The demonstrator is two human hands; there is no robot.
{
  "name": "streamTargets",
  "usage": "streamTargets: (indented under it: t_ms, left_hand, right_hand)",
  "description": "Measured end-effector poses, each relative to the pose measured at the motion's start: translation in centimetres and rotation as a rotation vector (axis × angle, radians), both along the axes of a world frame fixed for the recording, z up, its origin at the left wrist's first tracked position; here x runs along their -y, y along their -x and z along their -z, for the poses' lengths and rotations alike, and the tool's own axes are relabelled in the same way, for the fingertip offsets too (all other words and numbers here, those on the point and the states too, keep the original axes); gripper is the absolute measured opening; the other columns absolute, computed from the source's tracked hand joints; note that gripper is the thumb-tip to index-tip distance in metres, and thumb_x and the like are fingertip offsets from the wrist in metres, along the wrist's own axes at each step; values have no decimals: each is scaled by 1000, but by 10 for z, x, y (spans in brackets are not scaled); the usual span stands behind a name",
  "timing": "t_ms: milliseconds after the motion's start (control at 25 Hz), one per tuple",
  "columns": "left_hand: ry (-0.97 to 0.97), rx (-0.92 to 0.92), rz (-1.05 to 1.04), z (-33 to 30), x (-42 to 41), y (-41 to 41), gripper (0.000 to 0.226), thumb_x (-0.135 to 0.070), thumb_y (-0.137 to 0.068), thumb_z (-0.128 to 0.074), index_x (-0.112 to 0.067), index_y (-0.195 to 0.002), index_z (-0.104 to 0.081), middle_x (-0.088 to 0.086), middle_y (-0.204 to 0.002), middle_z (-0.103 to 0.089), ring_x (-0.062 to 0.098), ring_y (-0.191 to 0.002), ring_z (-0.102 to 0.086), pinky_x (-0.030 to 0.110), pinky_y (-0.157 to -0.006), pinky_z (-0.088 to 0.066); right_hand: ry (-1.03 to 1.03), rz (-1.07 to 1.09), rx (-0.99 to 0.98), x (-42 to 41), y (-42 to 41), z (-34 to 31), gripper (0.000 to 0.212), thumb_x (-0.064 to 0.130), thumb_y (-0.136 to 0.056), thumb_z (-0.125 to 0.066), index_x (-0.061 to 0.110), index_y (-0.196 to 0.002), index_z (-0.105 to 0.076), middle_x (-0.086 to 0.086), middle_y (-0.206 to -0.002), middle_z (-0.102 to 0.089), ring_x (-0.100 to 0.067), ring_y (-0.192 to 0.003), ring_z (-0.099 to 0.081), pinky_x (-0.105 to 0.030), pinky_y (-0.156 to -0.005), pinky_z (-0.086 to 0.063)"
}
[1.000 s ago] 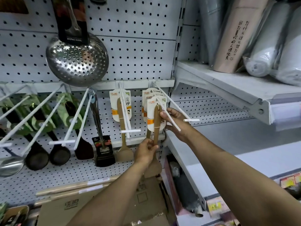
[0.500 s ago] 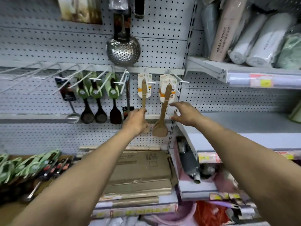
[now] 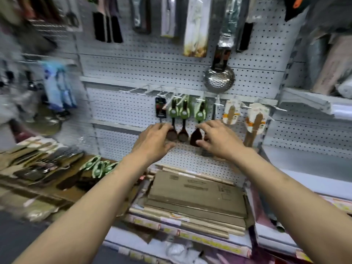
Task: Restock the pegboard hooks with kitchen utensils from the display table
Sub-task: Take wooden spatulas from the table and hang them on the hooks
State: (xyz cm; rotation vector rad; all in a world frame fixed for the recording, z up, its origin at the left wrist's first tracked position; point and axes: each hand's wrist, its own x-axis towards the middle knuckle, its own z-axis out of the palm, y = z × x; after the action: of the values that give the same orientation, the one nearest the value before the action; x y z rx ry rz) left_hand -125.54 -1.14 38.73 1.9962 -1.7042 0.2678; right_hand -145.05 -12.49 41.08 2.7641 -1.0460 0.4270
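The pegboard [image 3: 171, 69] is a pale grey perforated wall with white wire hooks [image 3: 217, 103] along a rail. On those hooks hang two wooden spatulas [image 3: 255, 126] on white and orange cards, to the right; three dark utensils with green card sleeves, made up of two round dark spoons [image 3: 178, 135] side by side and one dark turner [image 3: 196, 137]; and one item on a black card [image 3: 161, 109] at the left end of the row. Above them hangs one shiny perforated skimmer [image 3: 219, 79]. Both arms reach forward at the level of the dark heads. The left hand [image 3: 154, 141] is empty, with its fingers relaxed and slightly spread, its fingertips lying in front of or just beside the left spoon; whether they touch it cannot be told. The right hand [image 3: 219, 140] is also empty, with fingers loosely curved and apart, just right of the turner, and it hides the lower end of the nearer wooden spatula. To the lower left, well apart from both hands, the display table [image 3: 47, 195] holds more utensils, blurred by motion, among them about three with green sleeves [image 3: 99, 166]. Below the hands lies a stack of flattened cardboard boxes [image 3: 194, 193].
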Motion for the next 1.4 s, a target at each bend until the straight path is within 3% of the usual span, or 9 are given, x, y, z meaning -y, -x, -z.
streamTargets:
  t_ms: [160, 720, 1080, 1240, 1400]
  left_hand:
    - [37, 16, -83, 10, -52, -84, 53, -45, -89, -61, -27, -135, -45, 1, -139, -48, 25, -127, -43, 41, -103, -40]
    - [2, 29, -383, 11, -222, -508, 53, -43, -86, -64, -28, -134, -46, 3, -135, -51, 27, -123, -47, 44, -101, -41]
    - [-44, -72, -490, 68, -222, -766, 50, -45, -87, -61, -30, -132, -46, 0, -133, -52, 25, -122, -49, 42, -97, -46]
    - [-155, -153, -531, 98, -193, -884, 48, -42, -89, -61, -26, -132, -48, 6, -133, -53, 29, -121, -50, 38, -96, -43]
    - [-254, -290, -511, 151, -159, -980, 48, -35, -89, -64, -19, -132, -52, 10, -131, -55, 32, -120, -52, 35, -96, -40]
  right_hand:
    - [-10, -119, 17, -39, -91, 8, 58, 53, -96, -52, 29, -147, -38, 1, -149, -43, -22, -137, -37, -41, -108, -39]
    - [-126, -406, 67, -160, -556, 6, 57, 49, -95, -56, 28, -145, -42, 0, -150, -43, -22, -140, -34, -39, -111, -34]
    - [-223, -519, 23, -131, -847, 76, 56, 48, -93, -59, 27, -143, -45, -2, -146, -46, -24, -137, -37, -40, -113, -33]
    - [-359, -479, -39, -100, -969, 119, 55, 50, -92, -59, 23, -139, -48, -5, -142, -50, -29, -134, -42, -46, -109, -37]
    - [-527, -385, -112, -73, -1055, 170, 48, 43, -94, -61, 22, -137, -53, -6, -138, -54, -28, -129, -48, -38, -101, -43]
